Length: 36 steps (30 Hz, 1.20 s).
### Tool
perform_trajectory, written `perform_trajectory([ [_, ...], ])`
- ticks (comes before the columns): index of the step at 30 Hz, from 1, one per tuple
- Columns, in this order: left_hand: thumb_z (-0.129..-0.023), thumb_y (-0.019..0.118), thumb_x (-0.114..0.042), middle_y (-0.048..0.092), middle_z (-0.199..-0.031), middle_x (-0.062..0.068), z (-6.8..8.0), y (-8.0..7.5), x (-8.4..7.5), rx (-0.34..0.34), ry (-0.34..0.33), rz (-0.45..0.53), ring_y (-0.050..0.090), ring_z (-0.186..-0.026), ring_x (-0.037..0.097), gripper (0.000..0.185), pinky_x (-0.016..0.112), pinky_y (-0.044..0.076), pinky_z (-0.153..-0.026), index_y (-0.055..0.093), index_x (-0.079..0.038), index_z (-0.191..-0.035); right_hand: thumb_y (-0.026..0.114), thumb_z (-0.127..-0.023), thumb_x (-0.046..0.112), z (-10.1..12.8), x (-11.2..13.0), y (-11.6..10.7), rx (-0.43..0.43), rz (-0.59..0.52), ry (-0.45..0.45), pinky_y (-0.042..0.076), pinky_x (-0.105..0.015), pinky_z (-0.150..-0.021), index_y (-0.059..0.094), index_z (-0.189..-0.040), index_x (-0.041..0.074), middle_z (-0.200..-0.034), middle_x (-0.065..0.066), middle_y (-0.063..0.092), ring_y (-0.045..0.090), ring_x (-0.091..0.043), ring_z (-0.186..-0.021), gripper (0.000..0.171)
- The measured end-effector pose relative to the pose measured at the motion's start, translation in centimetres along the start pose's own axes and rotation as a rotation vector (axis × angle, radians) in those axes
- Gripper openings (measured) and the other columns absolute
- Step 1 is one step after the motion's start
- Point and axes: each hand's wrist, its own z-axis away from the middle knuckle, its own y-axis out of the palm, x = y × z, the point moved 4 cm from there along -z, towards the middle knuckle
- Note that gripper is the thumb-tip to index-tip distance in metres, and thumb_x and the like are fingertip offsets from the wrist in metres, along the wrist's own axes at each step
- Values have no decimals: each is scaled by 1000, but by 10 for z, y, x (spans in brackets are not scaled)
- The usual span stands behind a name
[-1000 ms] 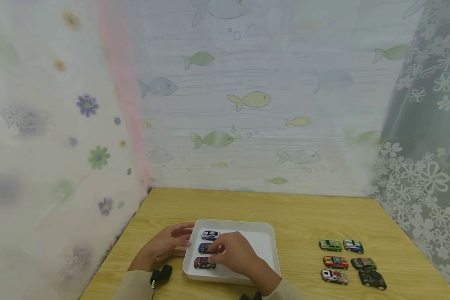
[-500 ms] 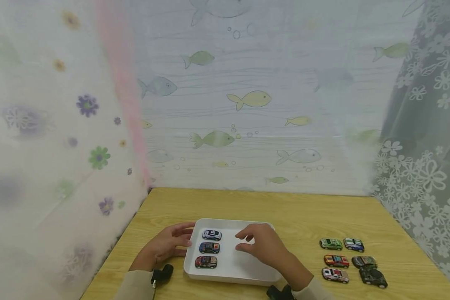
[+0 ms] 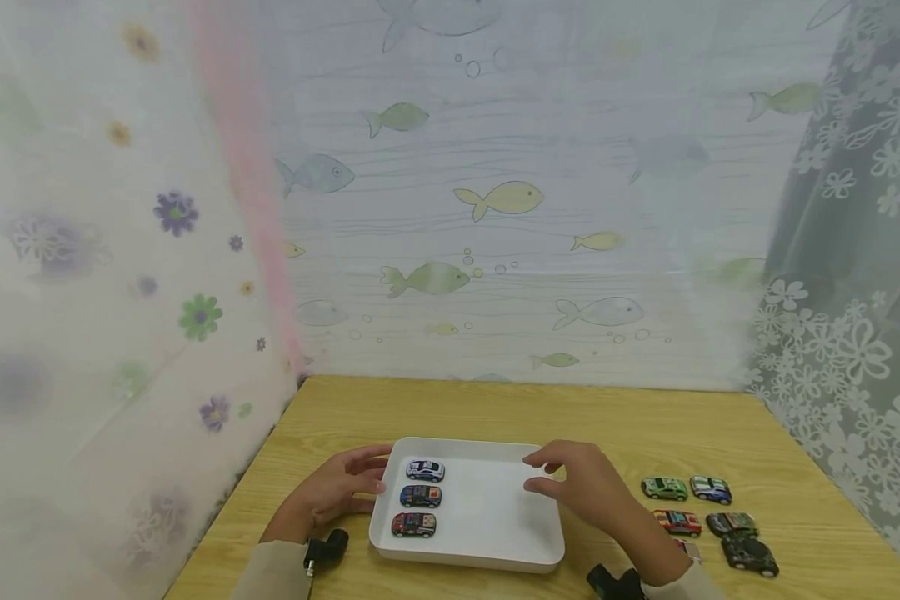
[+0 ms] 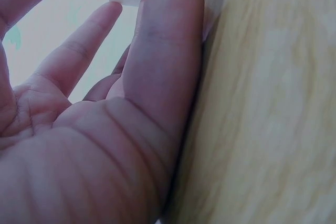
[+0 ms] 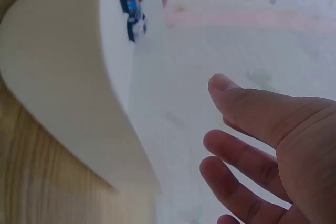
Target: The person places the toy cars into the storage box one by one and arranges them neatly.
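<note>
A white tray (image 3: 480,510) lies on the table, with a column of toy cars along its left side: a white-and-blue car (image 3: 425,471), a dark blue car (image 3: 421,497) and a red-and-black car (image 3: 413,525). My left hand (image 3: 337,487) rests on the table at the tray's left edge, fingers extended and fingertips touching its wall. Over the tray's right edge hovers my right hand (image 3: 581,483), thumb and fingers apart with nothing between them. In the right wrist view that hand (image 5: 268,150) is beside the tray's outer wall (image 5: 68,61).
Several more toy cars sit to the right on the table: a green car (image 3: 664,488), a white-blue-green car (image 3: 711,490), a red-and-yellow car (image 3: 678,522), a camouflage car (image 3: 732,525) and a black car (image 3: 750,554). A white car (image 3: 687,550) is partly hidden by the right forearm.
My right hand has let go of the red-and-black car and moved right across the tray to its right edge. The left hand has stayed in place.
</note>
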Motion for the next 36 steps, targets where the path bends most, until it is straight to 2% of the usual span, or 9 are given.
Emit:
perform_trajectory([
  [6,-94,74,-6,43,-159,24,1,1,-2,2,-1,0,60,-131,29,74,52,58,-97,39,-8,-159,88,-82,30,8,-15,-21,-54,6,38,61,-35,-77,81,-107,30,-108,14,76,72,-13,-92,26],
  [15,-94,74,-6,43,-159,25,-1,2,-3,6,1,2,60,-131,29,74,52,59,-97,39,-7,-159,86,-84,34,13,-43,-54,-94,56,68,61,-37,-76,80,-113,27,-114,6,76,73,-17,-94,30],
  [25,-93,74,-6,42,-160,23,-1,-1,1,1,-2,-3,59,-132,29,75,52,58,-98,39,-8,-159,82,-87,41,24,-80,-75,-47,32,153,61,-38,-76,77,-120,24,-125,-4,73,71,-23,-102,37],
  [29,-94,74,-6,43,-160,23,-2,0,0,9,-4,4,60,-131,28,74,51,58,-98,39,-8,-159,82,-87,42,30,-93,-84,-21,25,175,61,-47,-81,76,-123,21,-128,-9,72,70,-30,-107,43],
  [33,-94,73,-5,43,-159,24,0,1,-1,6,-6,4,61,-130,28,75,51,59,-97,38,-7,-159,82,-86,46,35,-108,-87,6,62,195,58,-56,-86,75,-126,17,-131,-13,70,67,-37,-113,50],
  [36,-94,73,-5,43,-159,24,1,1,-1,4,-9,5,61,-129,28,75,52,59,-97,38,-7,-159,82,-86,46,38,-118,-89,40,77,222,58,-57,-85,74,-128,14,-133,-15,69,65,-40,-115,54],
])
